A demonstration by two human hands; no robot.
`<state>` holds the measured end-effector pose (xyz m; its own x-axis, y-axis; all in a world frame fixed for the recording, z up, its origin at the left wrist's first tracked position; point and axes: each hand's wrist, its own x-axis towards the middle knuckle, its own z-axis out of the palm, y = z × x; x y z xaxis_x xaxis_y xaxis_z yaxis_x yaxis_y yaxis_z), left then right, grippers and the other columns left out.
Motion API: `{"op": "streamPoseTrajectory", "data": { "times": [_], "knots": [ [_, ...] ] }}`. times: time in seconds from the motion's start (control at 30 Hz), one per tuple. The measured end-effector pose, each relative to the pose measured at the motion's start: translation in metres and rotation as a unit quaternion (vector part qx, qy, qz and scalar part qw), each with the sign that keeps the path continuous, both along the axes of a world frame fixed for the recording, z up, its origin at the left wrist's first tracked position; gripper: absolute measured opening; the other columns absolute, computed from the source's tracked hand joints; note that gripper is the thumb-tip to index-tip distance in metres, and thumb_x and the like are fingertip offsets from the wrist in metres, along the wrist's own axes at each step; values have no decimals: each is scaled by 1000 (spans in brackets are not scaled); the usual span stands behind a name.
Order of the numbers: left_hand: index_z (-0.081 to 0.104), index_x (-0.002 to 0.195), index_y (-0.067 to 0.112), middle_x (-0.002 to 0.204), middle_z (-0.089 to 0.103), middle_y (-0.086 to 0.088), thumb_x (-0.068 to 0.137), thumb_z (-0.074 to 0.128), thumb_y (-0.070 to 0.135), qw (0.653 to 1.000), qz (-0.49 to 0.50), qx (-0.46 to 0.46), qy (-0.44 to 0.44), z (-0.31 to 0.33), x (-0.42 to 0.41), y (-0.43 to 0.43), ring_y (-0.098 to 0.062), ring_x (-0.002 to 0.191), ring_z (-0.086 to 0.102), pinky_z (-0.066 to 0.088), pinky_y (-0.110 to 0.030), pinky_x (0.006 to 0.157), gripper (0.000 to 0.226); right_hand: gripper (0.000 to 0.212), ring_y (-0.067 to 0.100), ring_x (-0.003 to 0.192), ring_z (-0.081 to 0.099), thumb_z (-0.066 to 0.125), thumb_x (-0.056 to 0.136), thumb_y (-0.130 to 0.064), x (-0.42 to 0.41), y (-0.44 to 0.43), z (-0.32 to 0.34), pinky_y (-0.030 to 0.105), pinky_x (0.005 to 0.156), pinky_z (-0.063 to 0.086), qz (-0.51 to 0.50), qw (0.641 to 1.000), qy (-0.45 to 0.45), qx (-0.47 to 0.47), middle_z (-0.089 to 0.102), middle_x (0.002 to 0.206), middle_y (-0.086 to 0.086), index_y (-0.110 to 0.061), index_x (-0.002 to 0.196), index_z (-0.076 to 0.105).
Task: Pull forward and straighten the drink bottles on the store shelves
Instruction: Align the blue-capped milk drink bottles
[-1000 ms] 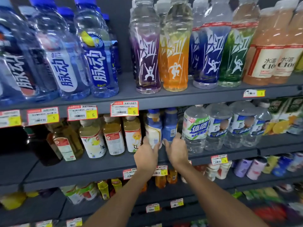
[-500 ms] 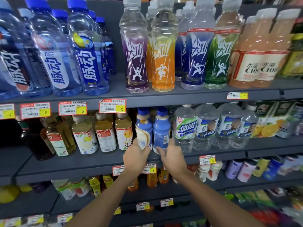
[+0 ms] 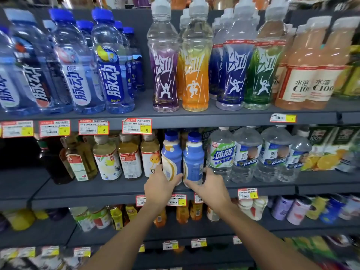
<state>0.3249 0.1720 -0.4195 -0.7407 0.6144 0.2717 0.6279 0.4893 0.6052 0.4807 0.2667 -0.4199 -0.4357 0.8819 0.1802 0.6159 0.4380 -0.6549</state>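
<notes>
Both hands have drawn their bottles nearer the front lip of the middle shelf [image 3: 97,193]. The left hand [image 3: 158,189] grips the left blue-capped bottle [image 3: 171,152] low down; the right hand [image 3: 211,189] wraps the right blue-capped bottle [image 3: 193,158] near its base. Both bottles stand upright, touching, straight ahead. Their labels look turned aside, so a twist about each upright axis likely comes next.

1. The one head camera looked forward from the person's head, facing the grey shelves [image 3: 194,117] nearly square-on.
2. It stood near: both forearms ran up from the bottom edge, with the left hand [image 3: 158,185] and right hand [image 3: 213,187] on the blue bottles [image 3: 192,158] near frame centre.
3. It tilted slightly down, and the wide lens bowed the shelf edges.
</notes>
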Motion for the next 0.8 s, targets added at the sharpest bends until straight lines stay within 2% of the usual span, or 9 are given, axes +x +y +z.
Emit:
{"op": "streamPoseTrajectory", "data": {
  "times": [0.1,0.23,0.33,0.4,0.43,0.53,0.63,0.7,0.8],
  "knots": [
    [47,113,20,82,56,11,80,58,76,1000,24,-4,3,3,10,4,-21,84,65,40,-32,62,66,83,23,87,67,65,67,-82,-11,-8,4,35,66,57,-47,999,-4,20,66,92,4,-14,113,50],
    [38,96,24,68,48,15,78,60,71,1000,21,-18,14,5,5,1,-11,64,51,35,-30,56,55,65,19,82,67,69,75,-70,-14,-8,4,36,66,58,-41,999,18,13,66,90,0,-16,107,53],
    [43,86,27,64,56,9,70,66,66,998,-56,24,-32,3,-11,-11,-6,60,54,37,-27,50,48,52,1,67,63,70,80,-59,-6,-2,5,21,52,49,18,998,48,-25,66,80,-10,-23,114,55],
    [48,86,29,63,58,9,65,66,64,990,-118,40,-67,4,-22,-20,-6,58,56,38,-23,50,45,47,-2,55,61,68,84,-55,1,3,7,15,48,40,67,996,48,-39,62,60,-12,-25,119,56],
    [50,86,30,61,57,9,63,65,65,987,-137,36,-71,6,-26,-23,-5,56,55,37,-19,49,45,45,-2,54,61,67,86,-53,4,5,8,16,49,40,88,994,46,-48,62,56,-12,-27,120,55],
    [52,85,30,59,57,9,63,64,67,985,-155,35,-66,7,-28,-27,-4,55,55,34,-14,47,45,43,-1,56,62,65,89,-51,5,10,8,21,56,44,118,990,41,-69,66,60,-16,-30,125,53],
    [50,93,27,69,59,11,73,64,72,996,-94,9,-4,6,-22,-27,-7,67,59,38,-24,51,51,46,6,65,64,62,92,-50,2,10,7,30,67,53,116,991,24,-60,65,66,-10,-27,130,49],
    [47,100,24,75,59,10,78,59,76,999,-36,-21,22,5,-11,-25,-16,77,63,43,-32,58,57,45,10,68,66,59,95,-49,0,7,6,37,74,56,109,993,10,-47,66,68,-6,-26,131,45],
    [45,112,22,81,57,9,82,54,76,999,2,-44,22,5,5,-24,-21,85,65,42,-34,64,63,41,5,62,66,56,98,-44,-1,5,5,37,74,56,110,992,9,-63,70,66,-3,-26,131,40]
  ]
}}
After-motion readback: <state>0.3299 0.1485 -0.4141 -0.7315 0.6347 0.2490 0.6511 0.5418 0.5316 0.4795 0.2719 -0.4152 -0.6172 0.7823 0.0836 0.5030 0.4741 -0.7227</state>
